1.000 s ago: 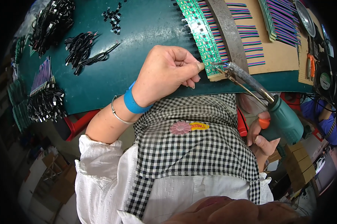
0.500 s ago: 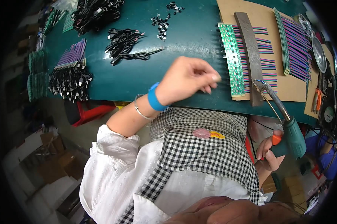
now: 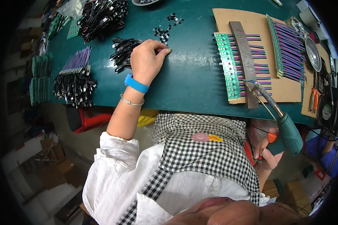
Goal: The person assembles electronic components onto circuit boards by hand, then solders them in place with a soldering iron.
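Note:
My left hand (image 3: pixel 148 62) is over the table with thumb and fingers pinched together. Its fingertips are at the near end of a scatter of small black parts (image 3: pixel 163 33); anything between them is too small to make out. Just left of it lies a bundle of black cables (image 3: pixel 121 56). My right hand (image 3: pixel 266 154), low at the right, is wrapped round a soldering gun (image 3: pixel 290 133) with a teal handle and orange trigger. The gun's metal tip hovers over the near end of a green circuit board strip (image 3: pixel 229 67) with coloured wires, crossed by a grey metal bar (image 3: pixel 247 63).
Cardboard (image 3: pixel 285 88) lies under the strip. Another wired board stack (image 3: pixel 275 48) and a round metal dish (image 3: pixel 313 54) are farther right. Wired boards with black cables (image 3: pixel 75 84), a larger cable heap (image 3: pixel 103 18) and stacked green boards (image 3: pixel 40 80) are at the left.
My left hand has moved left and away from me, from beside the circuit board strip to the small black parts. My right hand still holds the soldering gun; the view has shifted slightly.

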A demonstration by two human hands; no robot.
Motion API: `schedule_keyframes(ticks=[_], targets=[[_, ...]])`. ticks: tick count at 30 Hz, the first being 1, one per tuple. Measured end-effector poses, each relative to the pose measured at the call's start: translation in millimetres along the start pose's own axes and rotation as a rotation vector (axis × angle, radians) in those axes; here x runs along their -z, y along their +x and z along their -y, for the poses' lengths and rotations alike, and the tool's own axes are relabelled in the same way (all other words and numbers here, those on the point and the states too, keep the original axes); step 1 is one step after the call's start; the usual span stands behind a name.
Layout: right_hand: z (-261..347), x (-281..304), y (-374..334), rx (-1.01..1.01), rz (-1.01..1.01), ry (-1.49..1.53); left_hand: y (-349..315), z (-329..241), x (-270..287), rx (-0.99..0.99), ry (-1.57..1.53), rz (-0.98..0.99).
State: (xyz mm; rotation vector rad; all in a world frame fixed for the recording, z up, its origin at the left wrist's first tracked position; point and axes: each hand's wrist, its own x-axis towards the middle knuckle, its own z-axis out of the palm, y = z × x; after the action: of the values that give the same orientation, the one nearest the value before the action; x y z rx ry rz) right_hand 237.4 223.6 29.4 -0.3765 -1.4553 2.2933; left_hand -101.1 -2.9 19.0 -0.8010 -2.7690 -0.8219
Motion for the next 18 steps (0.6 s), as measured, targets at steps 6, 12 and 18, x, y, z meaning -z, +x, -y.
schedule_keyframes(ticks=[6,12,18], targets=[[0,0,1,-0.006,-0.001,-0.001,-2,1,-1,0.002,0.033,0.004],[-1,-1,3,-0.014,0.025,0.024,-1,4,1,-0.006,0.004,0.043],[-1,-3,5,-0.018,0.016,0.029,-1,8,2,-0.037,0.004,-0.014]])
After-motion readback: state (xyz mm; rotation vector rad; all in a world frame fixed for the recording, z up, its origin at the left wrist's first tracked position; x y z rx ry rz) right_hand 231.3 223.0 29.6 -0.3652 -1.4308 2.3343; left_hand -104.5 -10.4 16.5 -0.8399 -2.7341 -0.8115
